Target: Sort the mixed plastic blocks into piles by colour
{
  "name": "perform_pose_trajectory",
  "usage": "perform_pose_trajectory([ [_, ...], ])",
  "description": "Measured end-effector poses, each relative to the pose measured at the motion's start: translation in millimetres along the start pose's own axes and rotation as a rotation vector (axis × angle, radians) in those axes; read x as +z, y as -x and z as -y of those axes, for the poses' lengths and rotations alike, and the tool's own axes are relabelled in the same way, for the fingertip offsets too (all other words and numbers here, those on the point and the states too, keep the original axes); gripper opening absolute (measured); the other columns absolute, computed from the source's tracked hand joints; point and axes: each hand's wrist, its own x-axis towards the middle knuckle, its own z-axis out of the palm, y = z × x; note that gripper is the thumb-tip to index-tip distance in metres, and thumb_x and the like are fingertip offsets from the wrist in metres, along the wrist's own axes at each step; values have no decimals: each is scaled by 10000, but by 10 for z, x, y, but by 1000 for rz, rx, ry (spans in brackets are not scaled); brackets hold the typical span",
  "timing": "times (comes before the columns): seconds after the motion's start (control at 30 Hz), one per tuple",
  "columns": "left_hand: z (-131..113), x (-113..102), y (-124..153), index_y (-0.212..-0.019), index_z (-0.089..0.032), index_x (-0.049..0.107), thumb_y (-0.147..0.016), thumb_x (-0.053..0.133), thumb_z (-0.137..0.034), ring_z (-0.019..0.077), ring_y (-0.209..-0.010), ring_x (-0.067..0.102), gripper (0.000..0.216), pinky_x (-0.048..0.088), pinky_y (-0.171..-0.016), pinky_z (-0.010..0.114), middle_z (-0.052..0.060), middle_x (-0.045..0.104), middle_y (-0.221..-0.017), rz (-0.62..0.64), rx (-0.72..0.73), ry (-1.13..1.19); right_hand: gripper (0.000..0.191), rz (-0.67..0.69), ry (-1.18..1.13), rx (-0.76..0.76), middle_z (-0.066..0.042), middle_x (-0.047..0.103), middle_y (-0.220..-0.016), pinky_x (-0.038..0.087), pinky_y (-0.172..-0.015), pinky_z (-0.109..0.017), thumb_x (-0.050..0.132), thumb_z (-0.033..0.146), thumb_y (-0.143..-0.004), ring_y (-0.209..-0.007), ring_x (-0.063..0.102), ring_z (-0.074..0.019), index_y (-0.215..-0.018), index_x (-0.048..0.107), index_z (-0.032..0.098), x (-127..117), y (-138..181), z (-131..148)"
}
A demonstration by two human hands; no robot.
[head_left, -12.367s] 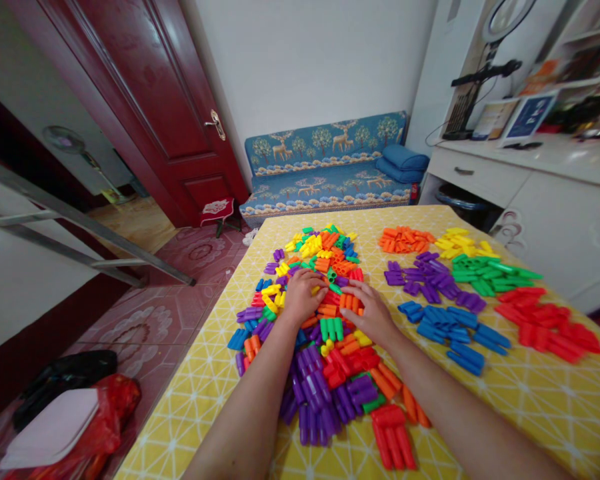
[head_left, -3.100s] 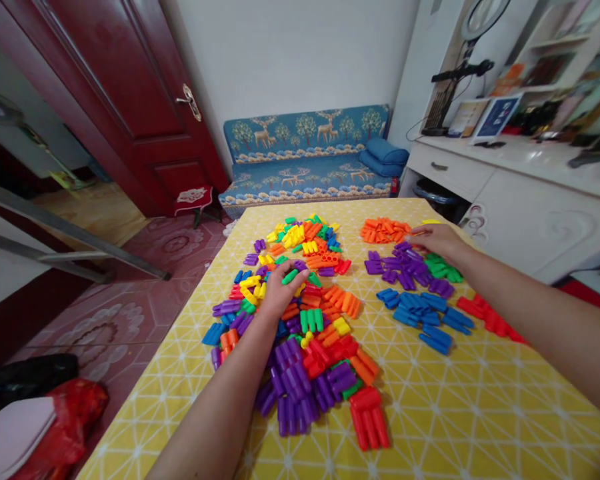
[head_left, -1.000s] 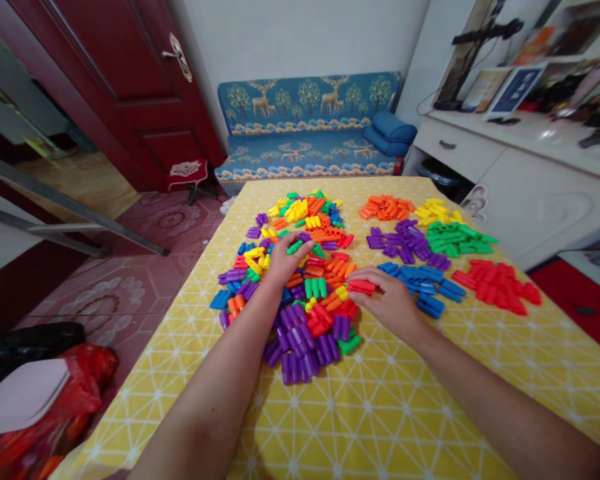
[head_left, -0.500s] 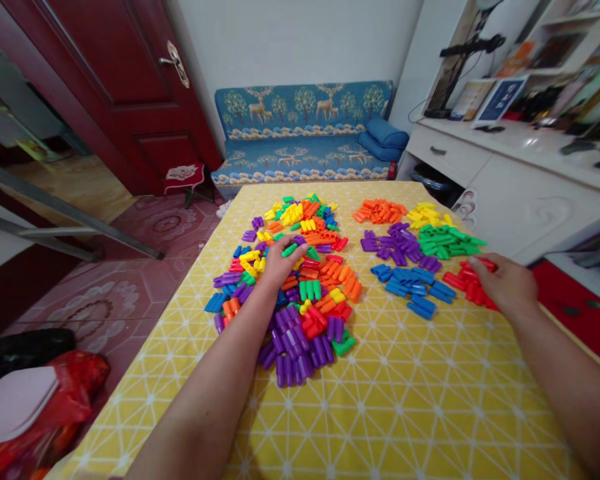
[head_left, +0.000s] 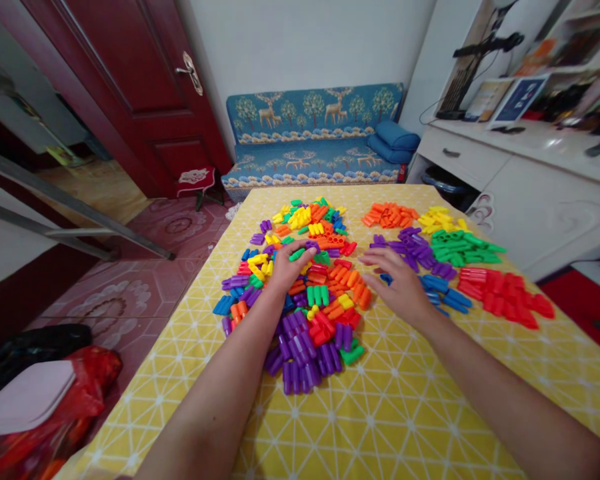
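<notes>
Right hand (head_left: 403,288) is back from the red pile (head_left: 500,297), where it was sitting half a second ago. Now it hovers palm down with its fingers spread wide and nothing in it, right at the edge of the mixed heap (head_left: 330,313) of plastic pieces, which lies just to its left. That red pile is now well off to its right. The blue pile (head_left: 447,297) is tucked just beside its knuckles on the right, partly hidden by the hand itself. The purple pile (head_left: 415,245) sits a little beyond its fingertips, with the green pile (head_left: 463,247), yellow pile (head_left: 440,219) and orange pile (head_left: 390,215) farther out past that.

Left hand (head_left: 286,270) hasn't budged — it rests on top of the mixed heap with fingers curled, thumb and forefinger pinching a green piece (head_left: 296,254) at the far side of the hand. Purple pieces of the heap bunch up near its wrist, yellow and blue ones lie just left of it.

Everything sits on the yellow tablecloth (head_left: 405,413) — both forearms stretch out over it.
</notes>
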Motion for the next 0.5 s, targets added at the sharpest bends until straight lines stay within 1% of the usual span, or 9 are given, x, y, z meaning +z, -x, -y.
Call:
perform_pose_trajectory([
  [0.1, -17, 1, 6, -877, -177, 724, -772, 673, -414, 201, -906, 650, 264, 492, -866, 339, 55, 718, -918, 16, 26, 6, 312, 125, -80, -41, -84, 484, -1329, 410, -1036, -461, 605, 256, -836, -1247, 471, -249, -1145, 648, 267, 418, -93, 173],
  [0.17, -30, 1, 8, -859, -180, 725, -771, 679, -402, 192, -884, 650, 243, 493, -856, 334, 51, 715, -897, 28, 44, 12, 329, 160, -89, -32, -88, 458, -1372, 388, -1054, -481, 626, 255, -819, -1272, 451, -265, -1146, 654, 266, 594, -120, 181],
  [0.2, -36, 1, 9, -850, -180, 724, -769, 682, -398, 189, -877, 649, 237, 493, -852, 332, 50, 712, -891, 30, 48, 15, 336, 166, -89, -16, -88, 468, -1369, 386, -1053, -489, 631, 259, -815, -1267, 458, -268, -1150, 654, 269, 652, -128, 169],
  [0.27, -45, -1, 11, -841, -173, 717, -776, 675, -396, 186, -877, 643, 235, 488, -853, 330, 54, 706, -890, 41, 53, 11, 339, 151, -101, 22, -86, 523, -1314, 403, -1036, -481, 631, 269, -818, -1222, 500, -260, -1156, 650, 270, 717, -137, 139],
  [0.37, -55, 0, 17, -859, -167, 697, -797, 652, -401, 183, -881, 634, 246, 483, -850, 322, 55, 696, -894, 81, 60, -11, 272, 72, -156, 54, -76, 593, -1186, 443, -992, -425, 604, 276, -844, -1135, 556, -224, -1108, 667, 254, 734, -136, 123],
  [0.5, -70, 15, 35, -935, -168, 681, -756, 698, -398, 186, -869, 628, 292, 480, -829, 315, 49, 693, -913, 184, 77, -40, 164, -26, -216, 49, -57, 611, -1074, 470, -934, -378, 598, 257, -847, -1052, 583, -201, -985, 686, 245, 718, -129, 151],
])
